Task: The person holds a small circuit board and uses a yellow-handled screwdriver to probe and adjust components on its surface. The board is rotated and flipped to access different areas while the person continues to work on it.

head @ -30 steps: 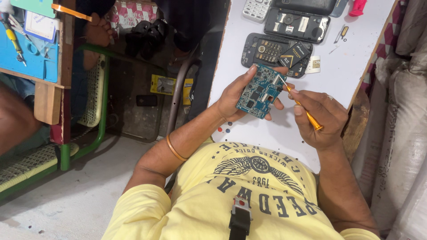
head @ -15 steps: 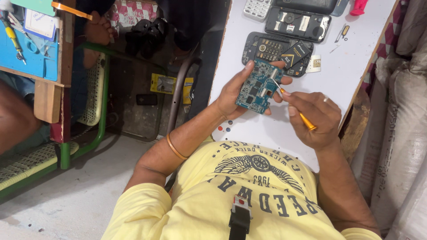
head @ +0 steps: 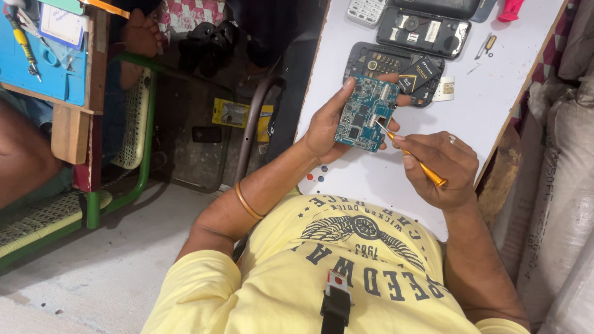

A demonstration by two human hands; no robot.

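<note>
Head view, looking down over a yellow shirt to a white desk (head: 371, 185); the left hand (head: 328, 127) cradles a blue-green circuit board (head: 366, 114) from below and from its left edge, thumb along one side and fingertips curled over the far end, so the board sits tilted up toward the eyes and clear of the desk; its grip is closed on the board. The right hand (head: 442, 167) pinches an orange-handled screwdriver (head: 409, 154) much as one holds a pen, grip closed tight about the shaft, with the metal tip touching the board's right edge near a small silvery part; held low on the shaft like this, the tool looks steadied for fine work, I judge.

Just beyond the board lies an open dark phone shell (head: 387, 65) with a black battery (head: 419, 75) tilted across it; a second opened phone body (head: 424, 31) lies farther up, a pale keypad (head: 369, 10) beside it, and a small screwdriver (head: 483, 46) to the right, all within easy reach.

What the tip touches exactly is too small to tell; the board's underside is hidden by the left palm; the keypad, a red object (head: 511, 8) and the topmost phone are cut off by the frame; a blue mat with tools (head: 37, 59) at far left belongs to another workplace, only partly seen.
</note>
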